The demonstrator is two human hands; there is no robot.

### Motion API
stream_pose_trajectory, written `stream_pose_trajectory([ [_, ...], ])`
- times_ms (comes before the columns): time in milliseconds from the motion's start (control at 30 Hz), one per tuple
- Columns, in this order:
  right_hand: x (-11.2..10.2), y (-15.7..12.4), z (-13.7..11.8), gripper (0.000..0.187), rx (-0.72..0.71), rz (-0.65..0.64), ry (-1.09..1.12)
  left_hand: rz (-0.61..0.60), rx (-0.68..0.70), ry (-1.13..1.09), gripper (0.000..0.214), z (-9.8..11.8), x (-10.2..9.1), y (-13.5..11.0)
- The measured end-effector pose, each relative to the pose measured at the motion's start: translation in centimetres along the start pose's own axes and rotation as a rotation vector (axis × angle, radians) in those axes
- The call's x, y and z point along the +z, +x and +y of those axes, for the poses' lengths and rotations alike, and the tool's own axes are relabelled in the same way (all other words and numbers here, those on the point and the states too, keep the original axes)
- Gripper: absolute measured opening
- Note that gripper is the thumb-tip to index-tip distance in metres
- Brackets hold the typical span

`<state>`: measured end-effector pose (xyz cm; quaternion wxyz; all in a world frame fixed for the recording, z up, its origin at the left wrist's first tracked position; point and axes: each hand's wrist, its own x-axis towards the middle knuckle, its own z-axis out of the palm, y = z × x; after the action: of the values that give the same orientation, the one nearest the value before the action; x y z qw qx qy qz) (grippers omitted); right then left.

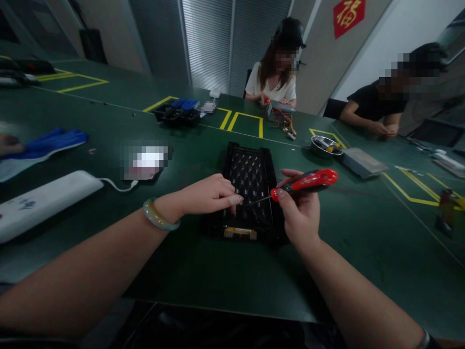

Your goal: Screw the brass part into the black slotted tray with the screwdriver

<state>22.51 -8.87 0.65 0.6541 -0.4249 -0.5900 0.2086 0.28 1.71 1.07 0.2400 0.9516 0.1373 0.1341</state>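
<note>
My right hand (301,213) is closed round a red and black screwdriver (308,182), whose thin shaft slopes down to the left. Its tip is over a black electronic casing (250,169) with a patterned inner surface and a yellowish connector strip (240,232) at its near end. Above the left part of the casing, my left hand (214,193) has its thumb and fingers drawn together near the screwdriver tip. Whatever those fingers hold, if anything, is too small to make out. A bangle sits on my left wrist.
A phone (150,162) is cabled to a white power bank-like block (47,201) at left. Blue gloves (54,143) lie beyond. A metal bowl (327,145) and grey plate (363,162) stand at right. Two people sit across the green table (174,276), one with a wired metal box (279,111).
</note>
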Motion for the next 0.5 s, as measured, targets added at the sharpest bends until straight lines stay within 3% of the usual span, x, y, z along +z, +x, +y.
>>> stream_pose_trajectory([
  [133,0.2,-0.1,0.3,0.031,0.067,-0.02,-0.045,0.056,-0.054,0.122,0.023,-0.6,0.3,0.1],
  [500,0.1,-0.2,0.8,0.03,0.094,-0.055,-0.115,-0.009,-0.129,0.243,0.011,-0.6,1.2,0.5],
])
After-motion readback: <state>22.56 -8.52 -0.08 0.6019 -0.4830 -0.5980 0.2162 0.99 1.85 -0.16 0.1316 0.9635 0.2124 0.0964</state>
